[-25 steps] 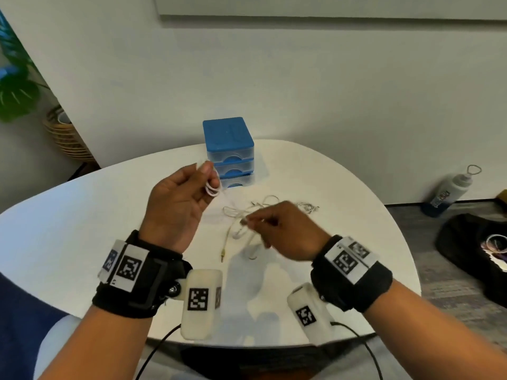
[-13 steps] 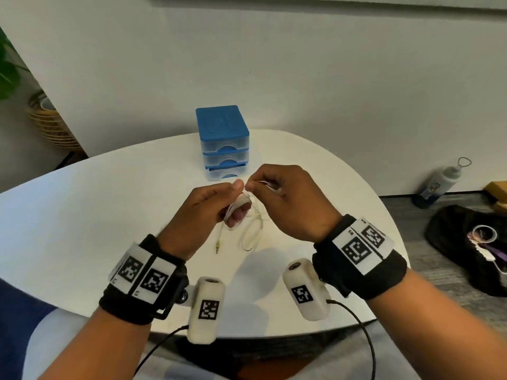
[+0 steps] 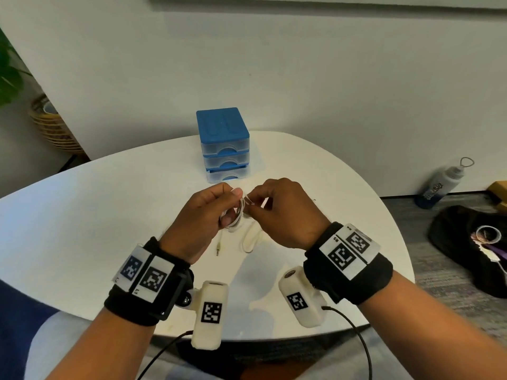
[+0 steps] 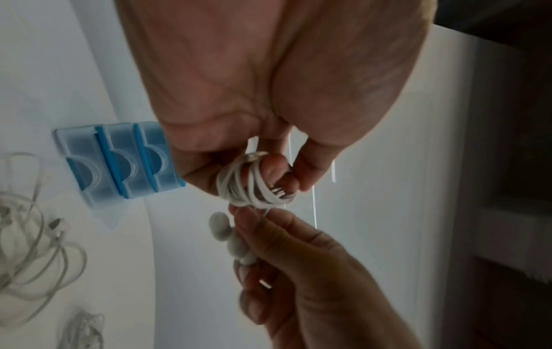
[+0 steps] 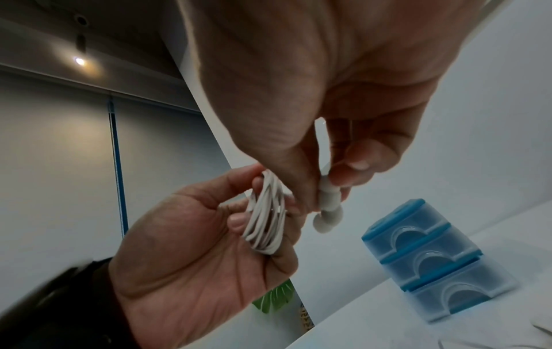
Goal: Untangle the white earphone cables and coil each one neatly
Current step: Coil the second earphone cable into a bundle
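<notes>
A white earphone cable is wound in a small coil (image 3: pixel 238 215) (image 4: pixel 254 186) (image 5: pixel 265 219) round the fingers of my left hand (image 3: pixel 208 215), which grips it above the table. Right beside it my right hand (image 3: pixel 277 212) pinches the two white earbuds (image 4: pixel 230 238) (image 5: pixel 327 207) at that cable's end. A second white earphone cable (image 3: pixel 251 239) (image 4: pixel 32 248) lies loose on the table under the hands, its gold plug (image 3: pixel 218 252) pointing toward me.
A blue three-drawer box (image 3: pixel 223 144) stands at the back of the round white table (image 3: pixel 82 215). On the floor to the right are a bottle (image 3: pixel 441 185) and a black bag (image 3: pixel 472 248). A plant and basket (image 3: pixel 52 127) sit far left.
My hands came together from apart: the right one left the loose cable on the table and rose to the left one's coil. They now hold the coil and earbuds close together.
</notes>
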`<state>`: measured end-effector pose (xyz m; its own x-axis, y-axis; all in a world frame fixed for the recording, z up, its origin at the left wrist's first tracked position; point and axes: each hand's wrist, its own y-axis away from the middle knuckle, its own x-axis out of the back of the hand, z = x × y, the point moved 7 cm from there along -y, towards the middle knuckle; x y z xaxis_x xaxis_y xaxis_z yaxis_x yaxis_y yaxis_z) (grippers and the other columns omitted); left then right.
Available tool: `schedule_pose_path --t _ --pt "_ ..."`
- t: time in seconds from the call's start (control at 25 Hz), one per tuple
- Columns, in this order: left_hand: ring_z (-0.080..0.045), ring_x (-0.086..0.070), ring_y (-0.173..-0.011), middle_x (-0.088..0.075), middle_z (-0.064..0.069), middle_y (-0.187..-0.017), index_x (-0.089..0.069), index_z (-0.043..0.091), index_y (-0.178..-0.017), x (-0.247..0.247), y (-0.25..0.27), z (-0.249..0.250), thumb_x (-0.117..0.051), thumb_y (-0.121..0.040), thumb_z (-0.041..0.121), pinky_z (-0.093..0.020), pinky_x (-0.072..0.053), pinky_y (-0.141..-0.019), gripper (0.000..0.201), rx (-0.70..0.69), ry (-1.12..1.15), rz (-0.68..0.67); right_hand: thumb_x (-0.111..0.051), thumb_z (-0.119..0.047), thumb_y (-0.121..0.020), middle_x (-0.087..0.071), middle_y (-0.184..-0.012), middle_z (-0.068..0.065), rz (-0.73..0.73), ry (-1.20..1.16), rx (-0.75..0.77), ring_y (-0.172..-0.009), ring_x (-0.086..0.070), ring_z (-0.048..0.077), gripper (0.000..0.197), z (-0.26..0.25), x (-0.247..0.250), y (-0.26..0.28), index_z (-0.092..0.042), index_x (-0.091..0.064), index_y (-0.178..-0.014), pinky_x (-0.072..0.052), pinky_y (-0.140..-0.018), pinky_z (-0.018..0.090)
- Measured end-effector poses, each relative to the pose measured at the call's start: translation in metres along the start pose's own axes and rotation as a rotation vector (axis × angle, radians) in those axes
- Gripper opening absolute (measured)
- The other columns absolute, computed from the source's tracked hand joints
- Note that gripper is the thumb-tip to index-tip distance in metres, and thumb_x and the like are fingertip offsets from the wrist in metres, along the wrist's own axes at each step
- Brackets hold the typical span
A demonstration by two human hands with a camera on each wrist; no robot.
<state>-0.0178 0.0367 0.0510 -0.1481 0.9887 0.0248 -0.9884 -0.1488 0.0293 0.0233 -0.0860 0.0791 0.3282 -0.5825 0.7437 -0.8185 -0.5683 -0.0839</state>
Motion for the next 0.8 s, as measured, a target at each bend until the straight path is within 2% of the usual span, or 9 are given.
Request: schedule_pose_path --t 0.08,0.12,0.2,0.32,0.44,0.52,0.64,0.72,0.8 --pt "-0.013 -0.044 -0.065 -0.050 0.005 -0.062 -0.062 0.025 -0.077 -0.003 0.001 -0.001 -0.049 -0.088 0.045 -0.031 -0.041 -0.070 0.026 -0.022 -0.121 -0.007 -0.064 -0.025 -0.090 -0.068 -0.086 -0.006 0.010 -0.035 -0.040 -0.071 -0.057 0.007 0.012 0.002 0.001 0.000 -0.021 -0.075 -0.096 -0.045 -0.070 0.026" --pt "-0.011 -0.048 -0.066 -0.054 0.009 -0.064 -0.064 0.025 -0.083 -0.004 0.002 -0.001 -0.049 -0.087 0.046 -0.029 -0.043 -0.071 0.026 -0.034 -0.135 -0.009 -0.065 -0.023 -0.089 -0.069 -0.084 -0.005 0.015 -0.063 -0.048 -0.073 -0.062 0.011 0.011 0.003 0.000 0.000 -0.020 -0.075 -0.094 -0.050 -0.071 0.028" --pt "-0.006 -0.056 -0.069 -0.061 0.011 -0.069 -0.066 0.022 -0.086 -0.004 0.002 -0.001 -0.048 -0.092 0.036 -0.027 -0.047 -0.073 0.023 -0.020 -0.062 0.004 -0.067 -0.018 -0.087 -0.072 -0.079 -0.002 0.032 -0.156 -0.044 -0.073 -0.068 0.015 0.007 0.003 0.001 0.000 -0.018 -0.074 -0.087 -0.056 -0.073 0.032" --pt "-0.008 -0.062 -0.076 -0.067 0.004 -0.076 -0.066 0.018 -0.082 -0.001 0.002 -0.002 -0.046 -0.096 0.024 -0.028 -0.050 -0.073 0.025 0.039 0.102 0.006 -0.068 -0.010 -0.086 -0.072 -0.075 0.001 0.043 -0.355 -0.076 -0.068 -0.072 0.016 0.010 0.004 0.003 -0.001 -0.016 -0.072 -0.080 -0.060 -0.068 0.032" --pt "-0.017 -0.060 -0.080 -0.063 -0.006 -0.082 -0.062 0.009 -0.081 0.003 0.000 -0.001 -0.052 -0.088 0.024 -0.028 -0.051 -0.069 0.019 0.077 0.276 -0.003 -0.068 -0.006 -0.087 -0.071 -0.075 0.002 0.003 -0.462 -0.078 -0.072 -0.072 0.017 0.010 0.002 0.005 -0.002 -0.013 -0.072 -0.082 -0.059 -0.068 0.032" --pt "-0.019 -0.060 -0.078 -0.064 -0.006 -0.077 -0.063 0.009 -0.078 0.005 0.000 -0.002 -0.052 -0.089 0.023 -0.032 -0.052 -0.073 0.021 0.097 0.310 0.021 -0.068 -0.008 -0.087 -0.071 -0.074 -0.002 -0.049 -0.457 -0.054 -0.069 -0.069 0.014 0.010 0.002 0.006 -0.003 -0.017 -0.073 -0.084 -0.059 -0.067 0.031" --pt "-0.015 -0.062 -0.073 -0.067 -0.001 -0.071 -0.066 0.012 -0.075 0.005 0.001 -0.001 -0.046 -0.097 0.020 -0.034 -0.049 -0.077 0.031 0.092 0.297 0.049 -0.070 -0.008 -0.086 -0.068 -0.068 -0.012 -0.110 -0.468 -0.029 -0.060 -0.057 0.007 0.012 0.004 0.003 -0.003 -0.020 -0.073 -0.085 -0.050 -0.054 0.022" --pt "-0.012 -0.061 -0.070 -0.066 0.000 -0.069 -0.064 0.009 -0.080 0.003 0.002 0.000 -0.043 -0.098 0.021 -0.030 -0.047 -0.073 0.030 0.091 0.311 0.036 -0.069 -0.004 -0.086 -0.068 -0.071 -0.006 -0.139 -0.551 -0.020 -0.057 -0.055 0.007 0.014 0.005 0.001 -0.002 -0.018 -0.072 -0.086 -0.046 -0.050 0.021" --pt "-0.012 -0.059 -0.068 -0.064 -0.001 -0.071 -0.062 0.009 -0.083 0.002 0.001 0.002 -0.041 -0.098 0.023 -0.027 -0.048 -0.068 0.029 0.076 0.322 0.013 -0.066 0.000 -0.086 -0.069 -0.073 -0.002 -0.179 -0.609 -0.014 -0.057 -0.057 0.007 0.017 0.004 -0.001 -0.001 -0.017 -0.071 -0.086 -0.046 -0.049 0.021"
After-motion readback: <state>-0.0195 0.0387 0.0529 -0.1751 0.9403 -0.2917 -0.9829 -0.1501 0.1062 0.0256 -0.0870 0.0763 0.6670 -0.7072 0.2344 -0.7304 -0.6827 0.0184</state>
